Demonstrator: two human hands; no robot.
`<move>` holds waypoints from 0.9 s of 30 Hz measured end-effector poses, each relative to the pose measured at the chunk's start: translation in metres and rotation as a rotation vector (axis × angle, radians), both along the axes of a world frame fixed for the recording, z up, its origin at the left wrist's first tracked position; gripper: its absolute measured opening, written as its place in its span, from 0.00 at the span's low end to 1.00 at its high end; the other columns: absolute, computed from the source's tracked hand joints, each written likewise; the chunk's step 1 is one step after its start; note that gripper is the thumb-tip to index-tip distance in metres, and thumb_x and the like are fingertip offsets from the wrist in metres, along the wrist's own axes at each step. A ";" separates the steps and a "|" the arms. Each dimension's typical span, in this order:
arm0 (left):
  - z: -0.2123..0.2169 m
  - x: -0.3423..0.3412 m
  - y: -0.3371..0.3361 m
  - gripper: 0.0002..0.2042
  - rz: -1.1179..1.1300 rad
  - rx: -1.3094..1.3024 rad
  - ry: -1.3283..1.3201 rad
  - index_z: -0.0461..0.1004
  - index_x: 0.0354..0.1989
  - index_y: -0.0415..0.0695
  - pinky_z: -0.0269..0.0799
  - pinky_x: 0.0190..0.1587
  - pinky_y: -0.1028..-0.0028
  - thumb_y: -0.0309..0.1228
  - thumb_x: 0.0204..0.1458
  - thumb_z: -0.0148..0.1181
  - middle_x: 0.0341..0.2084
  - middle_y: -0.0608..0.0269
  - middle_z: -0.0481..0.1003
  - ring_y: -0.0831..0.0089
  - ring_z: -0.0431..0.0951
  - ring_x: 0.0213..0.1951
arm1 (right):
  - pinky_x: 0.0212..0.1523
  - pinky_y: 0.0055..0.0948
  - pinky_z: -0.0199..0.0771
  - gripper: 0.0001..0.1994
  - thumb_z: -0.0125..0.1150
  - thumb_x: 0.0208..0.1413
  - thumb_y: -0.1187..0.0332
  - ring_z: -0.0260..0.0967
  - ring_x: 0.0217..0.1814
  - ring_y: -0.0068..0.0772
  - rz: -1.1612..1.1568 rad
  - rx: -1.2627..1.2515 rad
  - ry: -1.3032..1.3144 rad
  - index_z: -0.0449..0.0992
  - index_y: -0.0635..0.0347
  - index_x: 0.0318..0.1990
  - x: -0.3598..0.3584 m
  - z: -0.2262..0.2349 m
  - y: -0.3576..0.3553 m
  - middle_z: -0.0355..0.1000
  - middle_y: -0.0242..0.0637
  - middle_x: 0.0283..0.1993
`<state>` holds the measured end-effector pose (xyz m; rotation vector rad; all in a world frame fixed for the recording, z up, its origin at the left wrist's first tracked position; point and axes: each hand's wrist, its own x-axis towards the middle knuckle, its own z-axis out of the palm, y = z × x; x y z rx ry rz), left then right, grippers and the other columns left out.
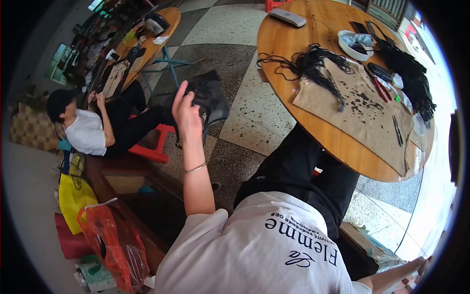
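My left hand (188,115) is raised over the floor, well left of the round table, with fingers stretched and apart. Just behind it is a black bag-like thing (211,95); I cannot tell whether they touch. My right hand (422,265) is out at the lower right rim, small and partly cut off, its fingers unclear. On the wooden table (338,147) lies a tan cloth (328,103) strewn with black scraps (364,102). Black cords (318,63) bunch on its far left corner. Red-handled pliers (380,89) and a slim dark tool (398,130) lie on its right side.
A white bowl (353,55), a grey case (288,17) and a black stringy bundle (409,76) are on the table. Left, a co-worker (88,127) sits at another table (169,24), near a red stool (159,144). Yellow (73,196) and red bags (115,245) stand lower left.
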<state>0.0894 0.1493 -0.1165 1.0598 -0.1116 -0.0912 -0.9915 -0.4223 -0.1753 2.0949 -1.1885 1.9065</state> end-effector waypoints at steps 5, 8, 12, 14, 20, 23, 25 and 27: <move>0.073 -0.039 -0.015 0.23 0.003 0.284 -0.219 0.65 0.56 0.39 0.71 0.46 0.70 0.19 0.49 0.57 0.44 0.54 0.72 0.71 0.74 0.42 | 0.38 0.26 0.68 0.19 0.45 0.59 0.65 0.66 0.51 0.36 -0.063 0.127 -0.117 0.64 0.70 0.54 0.276 -0.002 0.070 0.67 0.46 0.51; 0.060 -0.054 -0.028 0.23 -0.074 0.241 -0.186 0.63 0.57 0.39 0.70 0.48 0.70 0.17 0.50 0.55 0.45 0.54 0.72 0.69 0.73 0.43 | 0.50 0.28 0.64 0.19 0.47 0.51 0.71 0.64 0.57 0.32 0.168 0.350 -0.034 0.72 0.63 0.50 0.410 0.098 0.138 0.67 0.38 0.56; 0.045 -0.088 -0.067 0.23 -0.308 0.231 -0.174 0.63 0.57 0.39 0.68 0.50 0.71 0.16 0.51 0.53 0.46 0.55 0.71 0.69 0.73 0.44 | 0.40 0.20 0.69 0.10 0.52 0.54 0.81 0.69 0.43 0.22 0.446 0.689 0.228 0.74 0.63 0.43 0.622 0.097 0.216 0.72 0.33 0.41; 0.042 -0.103 -0.085 0.22 -0.470 0.182 -0.076 0.63 0.56 0.39 0.68 0.51 0.73 0.15 0.51 0.52 0.44 0.56 0.71 0.71 0.72 0.44 | 0.32 0.21 0.69 0.07 0.56 0.53 0.77 0.71 0.35 0.21 0.396 0.657 0.312 0.75 0.60 0.39 0.676 0.086 0.227 0.72 0.33 0.35; 0.030 -0.129 -0.110 0.18 -0.613 0.166 0.119 0.66 0.52 0.39 0.67 0.49 0.76 0.15 0.51 0.53 0.41 0.60 0.72 0.76 0.72 0.42 | 0.29 0.25 0.69 0.05 0.58 0.52 0.74 0.71 0.27 0.31 0.415 0.638 0.369 0.75 0.60 0.37 0.728 0.053 0.202 0.72 0.37 0.32; 0.022 -0.132 -0.112 0.16 -0.661 0.327 0.065 0.68 0.49 0.38 0.68 0.46 0.78 0.16 0.51 0.53 0.38 0.63 0.72 0.79 0.71 0.40 | 0.29 0.27 0.70 0.04 0.58 0.52 0.73 0.71 0.28 0.36 0.402 0.641 0.374 0.76 0.60 0.36 0.738 0.047 0.196 0.71 0.39 0.32; 0.018 -0.132 -0.119 0.16 -0.652 0.312 0.073 0.68 0.49 0.38 0.68 0.46 0.79 0.16 0.51 0.54 0.39 0.63 0.72 0.79 0.71 0.40 | 0.30 0.29 0.71 0.04 0.58 0.52 0.73 0.71 0.29 0.38 0.434 0.600 0.397 0.76 0.60 0.35 0.743 0.043 0.192 0.71 0.40 0.32; 0.017 -0.132 -0.127 0.15 -0.628 0.277 0.072 0.69 0.48 0.37 0.68 0.45 0.80 0.16 0.51 0.54 0.39 0.63 0.72 0.81 0.71 0.40 | 0.30 0.29 0.71 0.04 0.58 0.51 0.73 0.72 0.29 0.38 0.450 0.587 0.414 0.76 0.60 0.35 0.747 0.041 0.191 0.72 0.40 0.31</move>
